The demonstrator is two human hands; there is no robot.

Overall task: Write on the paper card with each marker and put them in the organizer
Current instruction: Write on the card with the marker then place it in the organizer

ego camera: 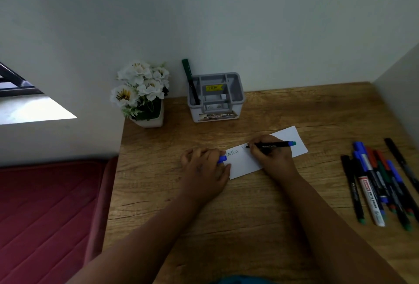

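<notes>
While right hand (269,156) grips marker (272,145) on card (292,138); left hand (204,165) fingers clamp cap (222,159)

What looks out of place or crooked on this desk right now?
Nothing is spilled or broken. The paper card lies at a slant to the desk edge, and the spare markers sit in a loose overlapping pile at the right. One green marker leans in the organizer.

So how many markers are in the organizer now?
1: a green-capped marker stands tilted in the left compartment of the organizer. The other compartments look empty, though their bottoms are partly hidden.
</notes>
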